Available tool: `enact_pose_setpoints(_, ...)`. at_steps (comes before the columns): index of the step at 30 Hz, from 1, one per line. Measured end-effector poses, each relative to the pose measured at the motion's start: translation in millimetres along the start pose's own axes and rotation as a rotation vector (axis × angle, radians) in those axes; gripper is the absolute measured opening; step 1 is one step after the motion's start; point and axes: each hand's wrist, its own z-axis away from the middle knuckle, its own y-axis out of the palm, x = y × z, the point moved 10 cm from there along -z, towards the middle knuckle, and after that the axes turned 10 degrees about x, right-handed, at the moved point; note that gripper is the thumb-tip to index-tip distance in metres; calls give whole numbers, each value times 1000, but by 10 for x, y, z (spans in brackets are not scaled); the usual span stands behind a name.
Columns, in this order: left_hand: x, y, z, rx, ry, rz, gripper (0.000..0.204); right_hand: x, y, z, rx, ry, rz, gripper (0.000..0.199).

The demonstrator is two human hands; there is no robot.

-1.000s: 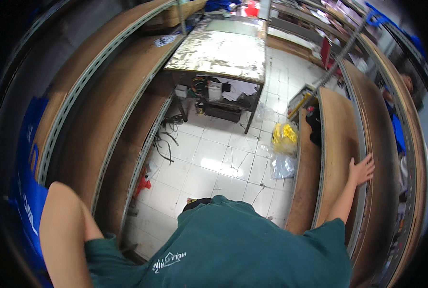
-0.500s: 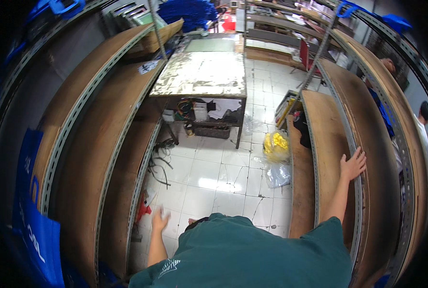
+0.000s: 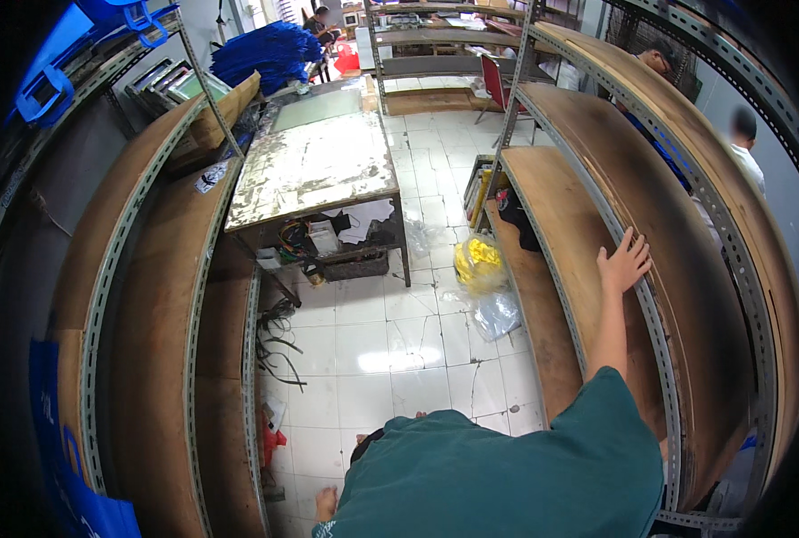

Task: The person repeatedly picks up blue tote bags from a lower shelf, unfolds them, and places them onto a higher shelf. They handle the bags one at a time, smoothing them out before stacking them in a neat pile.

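My right hand point(image 3: 624, 260) rests flat with fingers spread on the edge of a wooden shelf point(image 3: 659, 215) in the metal rack on the right. Nothing is in it. My left hand point(image 3: 327, 504) hangs low by my side over the tiled floor point(image 3: 363, 403), partly hidden by my green shirt; its fingers cannot be made out. The left rack's lower wooden shelf point(image 3: 215, 421) is nearest to it.
A stained worktable point(image 3: 314, 170) stands ahead, blue cloth point(image 3: 260, 56) piled behind it. Along the floor are a yellow bundle in plastic point(image 3: 478, 262), a clear bag point(image 3: 496, 314) and black strips point(image 3: 278, 345). A blue bag point(image 3: 54, 430) hangs at left. People show beyond the right rack.
My view has shifted, showing more of the far room. The left hand has dropped back toward my body from its forward position. My right hand stays on the shelf edge.
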Motion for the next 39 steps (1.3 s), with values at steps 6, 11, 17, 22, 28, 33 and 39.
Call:
enact_pose_setpoints(6,-1210,-369,-433,-225,387,116,46,69,49,-19,-7,-64,-28,80)
enact_pose_setpoints(11,-1930,-206,-56,-156,432,-15,48,1,49,-22,-5,-41,-36,80)
enact_pose_setpoints(17,-914,95,-525,39,220,-183,49,142,-49,-8,25,-168,-37,83)
enact_pose_setpoints(22,213,0,-1489,165,190,-250,48,-240,26,37,61,-131,-205,86)
enact_pose_setpoints(28,-408,-398,-1952,91,241,-334,47,-618,-49,349,124,221,44,89)
enact_pose_setpoints(33,-2238,-744,-1895,113,234,-39,47,-634,-27,329,301,283,115,96)
enact_pose_setpoints(39,-3810,-1067,-1990,130,425,-117,44,-891,-296,548,217,492,85,101)
